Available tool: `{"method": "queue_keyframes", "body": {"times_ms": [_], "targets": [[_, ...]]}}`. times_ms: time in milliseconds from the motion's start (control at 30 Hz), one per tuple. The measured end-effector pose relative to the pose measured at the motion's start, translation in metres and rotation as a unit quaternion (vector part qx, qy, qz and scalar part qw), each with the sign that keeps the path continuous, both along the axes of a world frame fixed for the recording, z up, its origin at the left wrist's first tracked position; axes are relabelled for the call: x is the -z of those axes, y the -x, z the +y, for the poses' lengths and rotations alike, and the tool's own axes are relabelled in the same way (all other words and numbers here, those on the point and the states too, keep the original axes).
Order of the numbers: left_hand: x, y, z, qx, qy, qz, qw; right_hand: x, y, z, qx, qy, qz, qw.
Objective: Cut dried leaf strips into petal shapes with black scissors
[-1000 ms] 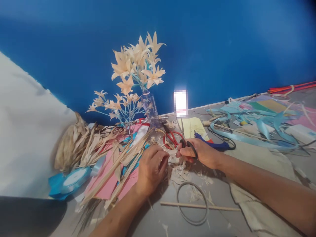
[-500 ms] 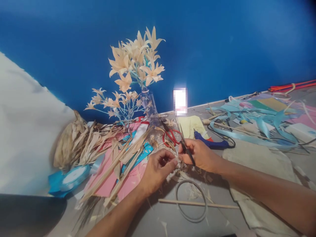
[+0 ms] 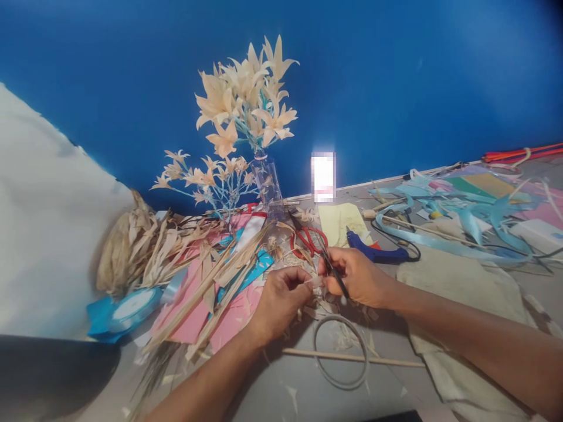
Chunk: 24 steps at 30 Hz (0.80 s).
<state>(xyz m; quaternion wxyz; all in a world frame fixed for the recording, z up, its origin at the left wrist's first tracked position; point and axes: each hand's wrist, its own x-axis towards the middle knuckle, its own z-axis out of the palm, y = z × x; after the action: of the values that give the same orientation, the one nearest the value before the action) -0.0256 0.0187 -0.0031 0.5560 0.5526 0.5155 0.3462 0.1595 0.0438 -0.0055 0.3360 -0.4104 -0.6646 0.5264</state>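
My left hand point(image 3: 284, 299) is closed, thumb and forefinger pinching a small pale piece of dried husk point(image 3: 316, 282). Just to its right, my right hand point(image 3: 358, 280) grips a pair of black-handled scissors point(image 3: 335, 272) whose blades point up and away. Its fingertips meet the pale piece from the other side; whether they grip it too I cannot tell. Behind the hands lie red-handled scissors point(image 3: 313, 239). Below them a grey ring point(image 3: 340, 385) rests over a thin wooden stick point(image 3: 387, 360), among husk scraps.
Husk flowers point(image 3: 246, 88) stand in a clear bottle point(image 3: 266, 176) against the blue wall. Dried husks point(image 3: 118, 252), pink paper point(image 3: 189, 316) and a ribbon spool point(image 3: 134, 310) lie left. A blue glue gun point(image 3: 378, 252), a folded cloth point(image 3: 461, 305) and light-blue ribbon point(image 3: 444, 245) lie right.
The pale piece now shows more plainly between the fingertips. My hands have barely moved; the view has shifted slightly.
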Motion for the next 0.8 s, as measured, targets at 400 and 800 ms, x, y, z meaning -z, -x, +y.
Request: {"method": "queue_keyframes", "body": {"times_ms": [400,800], "targets": [[-0.002,-0.004,-0.005,0.015,-0.095,0.121,0.988,-0.010,0.000,0.001,0.034,-0.026,-0.101,0.994],[0.001,-0.007,-0.007,0.013,-0.080,0.118,0.990,-0.003,0.003,-0.004,0.035,-0.065,-0.094,0.993]]}}
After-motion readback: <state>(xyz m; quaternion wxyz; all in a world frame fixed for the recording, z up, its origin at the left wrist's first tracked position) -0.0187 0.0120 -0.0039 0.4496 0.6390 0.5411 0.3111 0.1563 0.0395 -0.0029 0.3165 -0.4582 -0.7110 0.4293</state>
